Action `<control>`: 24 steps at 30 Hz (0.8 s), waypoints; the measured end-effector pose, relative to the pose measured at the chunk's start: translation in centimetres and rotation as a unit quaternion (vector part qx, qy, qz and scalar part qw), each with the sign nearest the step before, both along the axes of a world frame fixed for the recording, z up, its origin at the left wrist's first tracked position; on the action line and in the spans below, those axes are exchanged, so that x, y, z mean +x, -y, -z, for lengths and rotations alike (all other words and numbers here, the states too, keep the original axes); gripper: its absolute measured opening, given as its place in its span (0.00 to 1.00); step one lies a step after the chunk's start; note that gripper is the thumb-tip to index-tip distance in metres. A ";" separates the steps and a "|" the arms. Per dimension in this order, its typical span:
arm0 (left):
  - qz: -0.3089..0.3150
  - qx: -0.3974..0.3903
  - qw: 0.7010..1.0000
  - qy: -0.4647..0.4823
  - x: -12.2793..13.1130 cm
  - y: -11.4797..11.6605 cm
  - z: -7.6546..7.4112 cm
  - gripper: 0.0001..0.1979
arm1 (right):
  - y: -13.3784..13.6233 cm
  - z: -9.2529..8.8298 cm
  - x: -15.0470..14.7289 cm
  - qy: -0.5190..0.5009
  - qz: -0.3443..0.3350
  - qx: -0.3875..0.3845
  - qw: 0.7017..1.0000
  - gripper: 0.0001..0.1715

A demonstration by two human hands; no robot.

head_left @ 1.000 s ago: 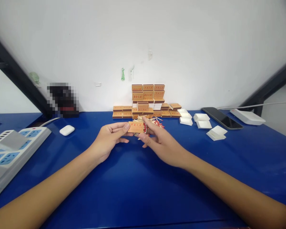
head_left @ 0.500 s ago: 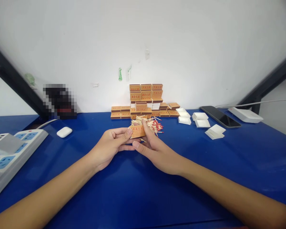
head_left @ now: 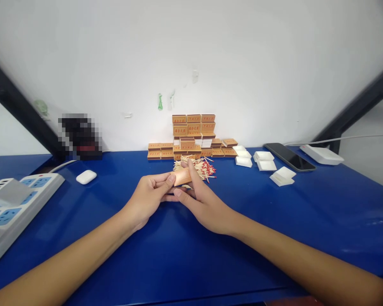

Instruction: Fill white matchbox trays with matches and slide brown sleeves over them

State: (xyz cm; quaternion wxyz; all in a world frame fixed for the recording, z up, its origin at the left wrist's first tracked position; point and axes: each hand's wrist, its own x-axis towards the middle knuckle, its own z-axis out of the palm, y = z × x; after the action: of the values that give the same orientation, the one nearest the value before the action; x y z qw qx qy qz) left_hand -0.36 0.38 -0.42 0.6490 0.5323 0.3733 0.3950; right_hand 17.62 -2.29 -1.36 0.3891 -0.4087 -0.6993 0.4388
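An orange matchbox [head_left: 181, 177] is held between both hands above the blue table, its top face catching glare. My left hand [head_left: 151, 193] is closed on its left end, thumb on top. At the right end, my right hand [head_left: 207, 204] grips it with the fingers; its thumb points left below the box, and some fingers are hidden. Just behind the hands lies a heap of loose matches [head_left: 207, 168] with red heads. Beyond that stand stacked matchboxes [head_left: 194, 128] against the wall.
White empty matchbox trays [head_left: 243, 162] lie right of the stack, with more trays [head_left: 282, 176] farther right. Behind them are a phone [head_left: 290, 157] and a white box-shaped device [head_left: 321, 154]. On the left are a white earphone case [head_left: 86, 177] and a power strip [head_left: 22, 199].
The matchbox has tilted in the hands, so glare now covers its printed face. Both hands stay on it. The view has shifted slightly.
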 end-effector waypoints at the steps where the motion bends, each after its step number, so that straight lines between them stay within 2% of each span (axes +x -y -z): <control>1: -0.002 -0.003 1.000 0.000 0.0 0.0 0.0 0.23 | 0.0 0.0 -0.1 -0.003 -0.002 -0.001 1.000 0.60; 8: -0.017 -0.003 1.000 -0.025 0.3 0.3 -0.5 0.22 | -0.4 0.2 -0.1 -0.013 -0.012 -0.016 1.000 0.59; 12: -0.045 0.017 0.997 -0.058 -0.2 -0.5 -1.1 0.20 | -0.7 -0.3 0.5 -0.022 -0.012 -0.031 0.999 0.61; 13: -0.060 0.021 0.996 -0.064 -0.5 -1.1 -1.3 0.18 | -0.8 -0.5 0.7 -0.018 0.007 -0.011 1.000 0.61; 15: -0.141 0.027 0.986 -0.083 -1.7 -2.5 -1.8 0.15 | -1.2 -0.9 1.3 0.000 0.054 0.042 0.998 0.59; 19: -0.271 0.057 0.940 -0.199 -4.1 -6.2 -2.8 0.12 | -2.7 -1.0 3.0 0.031 0.118 0.110 0.986 0.43; 24: -0.300 0.084 0.910 -0.276 -4.4 -10.2 -3.0 0.12 | -4.9 0.1 5.1 0.102 0.173 0.196 0.960 0.28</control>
State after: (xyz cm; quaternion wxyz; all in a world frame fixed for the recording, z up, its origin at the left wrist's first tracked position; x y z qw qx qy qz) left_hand -4.77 10.56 2.54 0.3242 0.5359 0.6445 0.4385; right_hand 22.76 2.58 -1.50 0.4581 -0.4819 -0.7260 0.1754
